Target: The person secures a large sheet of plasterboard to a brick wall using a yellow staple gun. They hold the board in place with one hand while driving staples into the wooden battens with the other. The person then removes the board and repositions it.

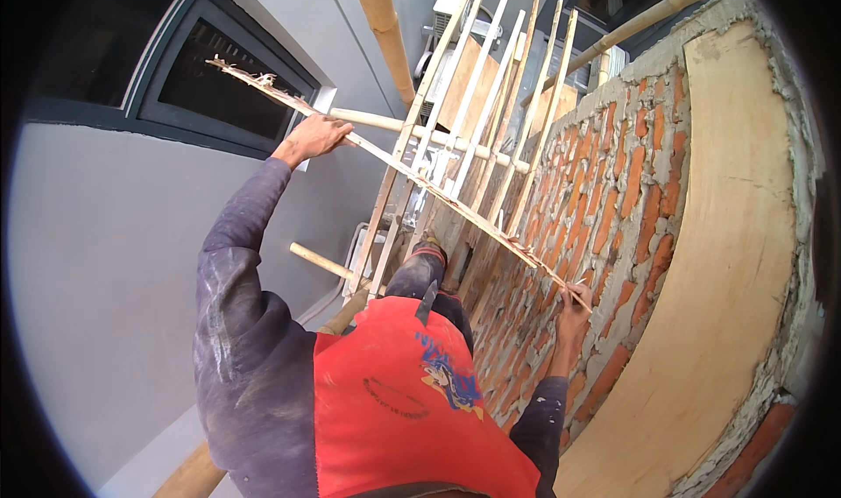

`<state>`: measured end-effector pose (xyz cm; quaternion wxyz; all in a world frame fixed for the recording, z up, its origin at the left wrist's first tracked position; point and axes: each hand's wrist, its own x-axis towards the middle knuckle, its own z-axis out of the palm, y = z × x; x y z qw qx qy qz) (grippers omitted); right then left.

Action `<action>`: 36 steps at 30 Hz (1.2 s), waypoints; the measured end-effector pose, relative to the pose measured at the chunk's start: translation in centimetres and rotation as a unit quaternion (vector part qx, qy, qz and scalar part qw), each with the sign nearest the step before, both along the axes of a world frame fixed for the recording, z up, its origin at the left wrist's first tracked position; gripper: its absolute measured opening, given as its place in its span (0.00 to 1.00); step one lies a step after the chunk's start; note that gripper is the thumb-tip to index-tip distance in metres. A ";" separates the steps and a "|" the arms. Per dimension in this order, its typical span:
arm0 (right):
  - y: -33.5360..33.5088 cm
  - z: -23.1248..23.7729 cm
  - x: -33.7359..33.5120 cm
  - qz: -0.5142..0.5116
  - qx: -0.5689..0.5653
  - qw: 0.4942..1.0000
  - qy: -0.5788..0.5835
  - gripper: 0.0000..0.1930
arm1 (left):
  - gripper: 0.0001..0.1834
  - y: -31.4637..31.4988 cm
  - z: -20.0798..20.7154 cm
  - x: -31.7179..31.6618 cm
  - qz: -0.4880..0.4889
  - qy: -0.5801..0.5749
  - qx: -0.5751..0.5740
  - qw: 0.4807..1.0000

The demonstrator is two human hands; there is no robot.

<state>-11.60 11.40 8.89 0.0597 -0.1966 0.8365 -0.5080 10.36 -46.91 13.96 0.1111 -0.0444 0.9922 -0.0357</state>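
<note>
On the far left, one dark-framed window point(228, 70) with two dark panes in view, set in a smooth grey wall point(131, 235), its outer side lost in the black rim. Now the left hand point(314, 139), one of two at work, fingers wrapped around one long, thin, splintered strip of pale wood point(412, 179). And there's its line: the long axis runs slantwise, upper left to lower right, the frayed end up by the window, the narrow end down toward the bricks. The strip hangs across the front of the body, above a rack of pale wooden slats point(464, 86); about seven, but they overlap, so no firm count. One pale round pole point(377, 121) crosses them. Below, one red apron point(368, 428) with a blue print; one boot point(429, 246) peeps out, the other foot hard to make out. Over to the right hand point(572, 310): fingers pinched on the strip's narrow end, their far sides hidden. Whether the strip is split in two near there, I cannot tell. Behind, one rough orange brick wall point(644, 174), then one broad, pale wooden board point(736, 148), cut off at the bottom.
</note>
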 end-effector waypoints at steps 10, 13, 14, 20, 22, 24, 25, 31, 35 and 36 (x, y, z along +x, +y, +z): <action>0.7 1.8 0.4 -0.013 0.073 0.997 -0.010 0.08 | 0.09 1.5 1.6 1.0 -0.019 0.029 0.020 0.999; 1.0 2.4 2.1 -0.026 0.069 0.997 0.002 0.06 | 0.09 1.1 2.8 1.1 -0.024 0.016 0.020 0.999; 1.0 3.5 3.0 -0.029 0.071 0.997 -0.011 0.07 | 0.09 1.1 3.0 1.6 -0.026 0.022 0.018 0.999; 3.4 5.5 7.1 -0.092 0.006 0.996 -0.002 0.11 | 0.12 0.7 5.8 0.4 -0.062 0.016 0.027 0.998; 4.2 6.9 8.4 -0.104 -0.003 0.994 0.017 0.12 | 0.10 0.9 6.8 0.9 -0.072 0.029 0.046 0.996; 3.1 8.7 8.7 -0.094 0.000 0.994 0.060 0.12 | 0.11 1.1 8.1 2.9 -0.046 0.035 0.045 0.997; 2.7 9.4 9.1 -0.081 -0.003 0.995 0.054 0.12 | 0.11 1.0 8.6 4.4 -0.022 0.022 0.040 0.999; 1.5 12.3 11.2 -0.078 -0.009 0.992 0.099 0.14 | 0.12 -0.3 10.7 5.9 0.010 -0.036 0.005 0.999; 2.8 14.2 13.7 -0.031 0.019 0.987 0.155 0.16 | 0.11 -0.7 11.6 7.9 0.005 -0.027 0.012 1.000; 2.7 14.9 14.7 -0.026 0.003 0.987 0.159 0.16 | 0.11 -0.9 12.0 8.1 -0.004 -0.022 0.017 1.000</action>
